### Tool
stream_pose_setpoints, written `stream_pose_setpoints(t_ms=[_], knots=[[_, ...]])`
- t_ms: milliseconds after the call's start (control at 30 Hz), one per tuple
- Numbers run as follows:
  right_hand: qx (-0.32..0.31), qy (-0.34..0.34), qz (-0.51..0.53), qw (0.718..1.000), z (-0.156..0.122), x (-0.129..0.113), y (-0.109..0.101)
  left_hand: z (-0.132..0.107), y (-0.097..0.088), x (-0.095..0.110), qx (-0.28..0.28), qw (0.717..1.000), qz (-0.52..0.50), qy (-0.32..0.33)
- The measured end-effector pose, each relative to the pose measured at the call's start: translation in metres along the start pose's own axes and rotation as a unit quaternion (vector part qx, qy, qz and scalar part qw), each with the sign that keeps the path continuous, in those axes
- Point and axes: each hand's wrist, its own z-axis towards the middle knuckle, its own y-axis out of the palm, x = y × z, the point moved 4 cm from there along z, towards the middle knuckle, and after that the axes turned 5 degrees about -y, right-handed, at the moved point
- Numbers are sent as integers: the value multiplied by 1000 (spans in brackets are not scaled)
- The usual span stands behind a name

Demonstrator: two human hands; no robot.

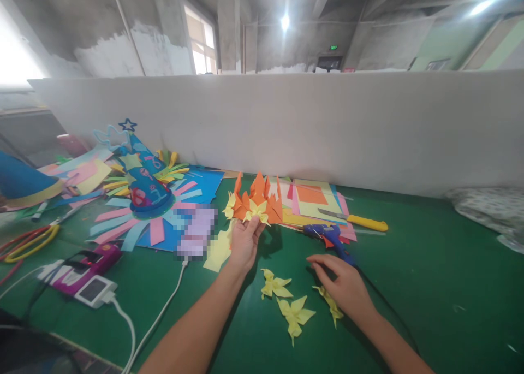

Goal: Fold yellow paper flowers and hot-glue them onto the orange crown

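My left hand [244, 243] is raised over the green table [429, 286] and pinches an orange folded-paper crown [258, 199] with small yellow paper flowers stuck on it. My right hand [341, 284] rests low on the table, fingers loosely curled, touching a yellow paper flower [329, 303]. Two more yellow paper flowers [275, 285] [295, 314] lie just left of it. A blue glue gun [329, 236] lies right behind my right hand, its black cord running off to the right.
A yellow-handled craft knife [360, 221] lies on a stack of coloured paper sheets [313, 199]. At the left stand a blue paper cone hat [144, 183] on paper strips, phones and a power bank [84, 275] with white cables. A grey partition [327, 123] walls off the table's far side.
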Motion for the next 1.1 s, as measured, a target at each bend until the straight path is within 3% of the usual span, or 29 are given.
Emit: stream_pose_setpoints(t_ms=[767,1100], knots=[[7,-2,2,1000,1,-2,-1,0,-2,-1,4,1000,-5,-2],[13,9,18,1000,7,-5,-9,-3,1,0,-7,999,-19,-45]])
